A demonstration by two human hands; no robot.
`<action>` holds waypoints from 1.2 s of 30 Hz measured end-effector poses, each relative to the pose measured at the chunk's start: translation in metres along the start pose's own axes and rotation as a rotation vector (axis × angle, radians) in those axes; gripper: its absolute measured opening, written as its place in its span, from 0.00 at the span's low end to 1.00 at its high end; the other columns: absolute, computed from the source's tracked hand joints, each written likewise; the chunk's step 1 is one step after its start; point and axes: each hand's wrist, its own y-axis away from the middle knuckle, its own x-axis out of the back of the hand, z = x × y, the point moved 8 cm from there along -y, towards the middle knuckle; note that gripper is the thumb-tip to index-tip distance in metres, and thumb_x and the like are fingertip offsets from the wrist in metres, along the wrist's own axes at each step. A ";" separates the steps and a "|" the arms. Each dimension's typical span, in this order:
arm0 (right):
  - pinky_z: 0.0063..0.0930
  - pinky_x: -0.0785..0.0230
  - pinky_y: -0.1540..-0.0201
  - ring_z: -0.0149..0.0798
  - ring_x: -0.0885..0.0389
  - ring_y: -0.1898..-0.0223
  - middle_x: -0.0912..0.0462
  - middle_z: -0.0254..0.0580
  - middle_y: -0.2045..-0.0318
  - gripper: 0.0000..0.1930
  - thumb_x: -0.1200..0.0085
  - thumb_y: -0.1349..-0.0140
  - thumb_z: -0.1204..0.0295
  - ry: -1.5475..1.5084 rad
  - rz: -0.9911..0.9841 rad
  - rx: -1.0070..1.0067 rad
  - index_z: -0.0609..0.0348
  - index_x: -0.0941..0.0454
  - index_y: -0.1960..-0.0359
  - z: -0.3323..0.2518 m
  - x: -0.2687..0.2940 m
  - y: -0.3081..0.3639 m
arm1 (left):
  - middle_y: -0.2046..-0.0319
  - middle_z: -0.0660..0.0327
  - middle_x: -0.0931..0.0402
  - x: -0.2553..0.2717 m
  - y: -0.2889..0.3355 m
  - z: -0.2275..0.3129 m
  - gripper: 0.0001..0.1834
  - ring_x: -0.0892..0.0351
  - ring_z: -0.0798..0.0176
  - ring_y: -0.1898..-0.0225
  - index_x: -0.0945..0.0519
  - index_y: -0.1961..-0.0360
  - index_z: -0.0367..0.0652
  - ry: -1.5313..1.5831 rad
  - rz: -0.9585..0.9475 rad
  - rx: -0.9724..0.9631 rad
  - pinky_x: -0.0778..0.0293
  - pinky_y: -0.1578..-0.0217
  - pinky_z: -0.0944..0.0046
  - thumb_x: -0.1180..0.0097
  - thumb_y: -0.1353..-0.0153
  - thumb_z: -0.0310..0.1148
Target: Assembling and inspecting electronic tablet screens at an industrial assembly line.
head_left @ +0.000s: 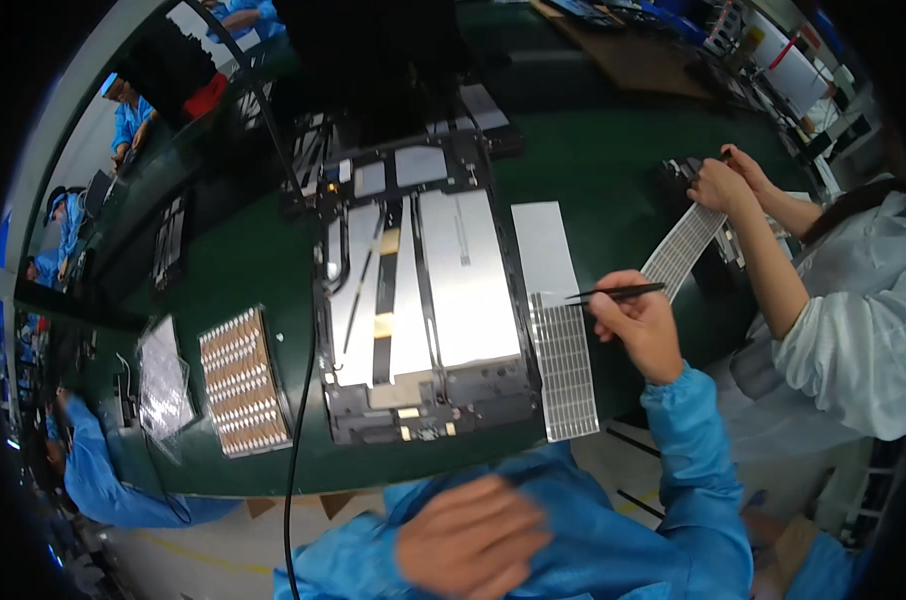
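Note:
My right hand (pixel 638 325) is closed on black tweezers (pixel 633 291), whose tips point left over a sheet of small silver-grey stickers (pixel 568 390). The upper part of that sheet is plain white. Beside it lies an opened flat electronic device (pixel 473 290), with large silver panels, a black frame, a dark ribbon strip with gold-coloured patches and thin black cables. My left hand (pixel 473 540) is low at the front, before my blue sleeves and apart from the device. Motion smears its fingers, so what they do is unclear.
Left of the device lie a brown sheet with rows of white pieces (pixel 245 385) and a clear plastic bag (pixel 165 385). A black cable (pixel 295 450) hangs across the green table (pixel 233 240). At right, a co-worker's hands (pixel 725 185) hold another sticker sheet (pixel 685 248).

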 end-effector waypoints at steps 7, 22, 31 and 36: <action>0.17 0.30 0.72 0.22 0.24 0.74 0.18 0.34 0.70 0.14 0.34 0.35 0.71 0.067 -0.098 -0.036 0.64 0.23 0.53 0.035 -0.018 -0.042 | 0.33 0.30 0.39 -0.123 -0.072 -0.126 0.27 0.45 0.32 0.27 0.26 0.41 0.31 -0.576 -0.068 0.229 0.45 0.30 0.38 0.42 0.38 0.35; 0.15 0.33 0.71 0.18 0.26 0.74 0.19 0.30 0.74 0.10 0.34 0.37 0.74 0.152 -0.112 -0.018 0.65 0.19 0.58 0.046 -0.017 -0.056 | 0.37 0.28 0.37 -0.132 -0.072 -0.159 0.28 0.45 0.24 0.30 0.25 0.39 0.34 -0.783 -0.033 0.333 0.52 0.29 0.30 0.43 0.37 0.40; 0.14 0.35 0.73 0.18 0.28 0.75 0.19 0.29 0.75 0.10 0.33 0.37 0.73 0.133 -0.132 -0.008 0.65 0.18 0.58 0.044 -0.017 -0.058 | 0.36 0.26 0.38 -0.134 -0.073 -0.160 0.30 0.46 0.22 0.30 0.25 0.39 0.34 -0.780 -0.028 0.335 0.53 0.30 0.29 0.43 0.38 0.41; 0.14 0.35 0.73 0.18 0.27 0.75 0.18 0.31 0.73 0.10 0.34 0.37 0.73 0.160 -0.157 -0.014 0.66 0.19 0.58 0.044 -0.017 -0.059 | 0.36 0.25 0.39 -0.133 -0.072 -0.160 0.30 0.46 0.22 0.30 0.25 0.39 0.33 -0.787 -0.019 0.330 0.53 0.30 0.29 0.43 0.38 0.41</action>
